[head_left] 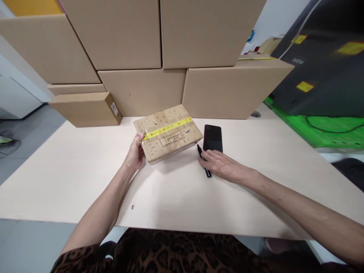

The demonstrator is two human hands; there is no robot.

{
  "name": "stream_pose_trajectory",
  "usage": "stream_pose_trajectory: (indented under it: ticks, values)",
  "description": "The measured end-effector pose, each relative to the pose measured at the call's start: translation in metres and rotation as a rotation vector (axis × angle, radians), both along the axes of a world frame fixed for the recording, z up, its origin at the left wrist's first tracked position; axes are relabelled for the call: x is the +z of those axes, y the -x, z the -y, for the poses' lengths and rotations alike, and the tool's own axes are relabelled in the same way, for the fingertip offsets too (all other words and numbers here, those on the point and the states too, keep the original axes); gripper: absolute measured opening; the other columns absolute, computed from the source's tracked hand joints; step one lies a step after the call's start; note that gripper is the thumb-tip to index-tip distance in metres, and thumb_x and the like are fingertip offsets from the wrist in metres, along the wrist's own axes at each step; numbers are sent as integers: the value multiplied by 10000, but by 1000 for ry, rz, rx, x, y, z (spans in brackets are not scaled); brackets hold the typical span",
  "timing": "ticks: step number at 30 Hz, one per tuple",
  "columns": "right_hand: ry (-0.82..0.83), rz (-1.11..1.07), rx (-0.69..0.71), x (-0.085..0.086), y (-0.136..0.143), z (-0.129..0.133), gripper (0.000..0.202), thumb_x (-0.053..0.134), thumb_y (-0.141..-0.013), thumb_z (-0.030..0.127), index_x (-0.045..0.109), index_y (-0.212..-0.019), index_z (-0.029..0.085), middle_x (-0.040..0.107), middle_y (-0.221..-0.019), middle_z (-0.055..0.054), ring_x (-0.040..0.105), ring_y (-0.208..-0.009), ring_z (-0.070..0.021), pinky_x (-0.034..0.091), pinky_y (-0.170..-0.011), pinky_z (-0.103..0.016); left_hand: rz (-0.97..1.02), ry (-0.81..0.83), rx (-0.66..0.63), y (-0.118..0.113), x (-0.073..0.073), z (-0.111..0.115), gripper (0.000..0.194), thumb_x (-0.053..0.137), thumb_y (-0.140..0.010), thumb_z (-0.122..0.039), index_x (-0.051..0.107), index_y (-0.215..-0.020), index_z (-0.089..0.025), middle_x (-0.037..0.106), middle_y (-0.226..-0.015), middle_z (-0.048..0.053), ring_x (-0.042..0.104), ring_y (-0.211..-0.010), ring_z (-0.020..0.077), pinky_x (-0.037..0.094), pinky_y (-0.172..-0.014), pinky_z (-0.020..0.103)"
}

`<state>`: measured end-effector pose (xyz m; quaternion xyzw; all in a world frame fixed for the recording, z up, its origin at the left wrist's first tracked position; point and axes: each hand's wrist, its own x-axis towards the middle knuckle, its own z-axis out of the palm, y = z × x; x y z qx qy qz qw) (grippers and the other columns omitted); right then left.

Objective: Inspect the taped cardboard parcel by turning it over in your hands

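Observation:
My left hand (135, 152) grips the left edge of a small cardboard box (159, 148), with the thumb on its top near a strip of yellow printed tape (167, 129). Dark marks and a printed panel cover the box's top, which is tilted. To the right, my right hand (217, 163) rests low on the table, its fingers closed over a black marker pen (208, 173). Both ends of the pen show on either side of my fingers. Just beyond this hand lies a black smartphone (212, 136), its lower end partly covered by the hand.
Large cardboard boxes (142, 91) are stacked along the back of the pale table (176, 201). A flatter box (88, 112) with a label stands at the back left. At the right is a big dark machine (318, 76) over a green base (313, 132).

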<state>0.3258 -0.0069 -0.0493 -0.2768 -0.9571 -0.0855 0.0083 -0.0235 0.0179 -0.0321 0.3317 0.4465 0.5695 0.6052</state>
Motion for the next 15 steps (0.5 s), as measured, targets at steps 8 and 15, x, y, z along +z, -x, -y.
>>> stream_pose_trajectory:
  ticks: [8, 15]
  values:
    - [87, -606, 6, 17, -1, 7, 136, 571, -1010, 194, 574, -895, 267, 665, -777, -30, 598, -643, -200, 477, -604, -342, -77, 54, 39, -1, -2, 0, 715, 869, -694, -675, 633, -1219, -251, 799, -1189, 86, 759, -1167, 371, 602, -1003, 523]
    - [453, -1441, -328, 49, 46, 28, 246, 785, -947, 509, 719, -879, 282, 624, -628, 31, 506, -453, -137, 386, -409, -297, -34, 67, 85, -2, -6, -1, 754, 912, -687, -625, 626, -1287, -268, 794, -1238, 92, 734, -1247, 384, 561, -1076, 569]
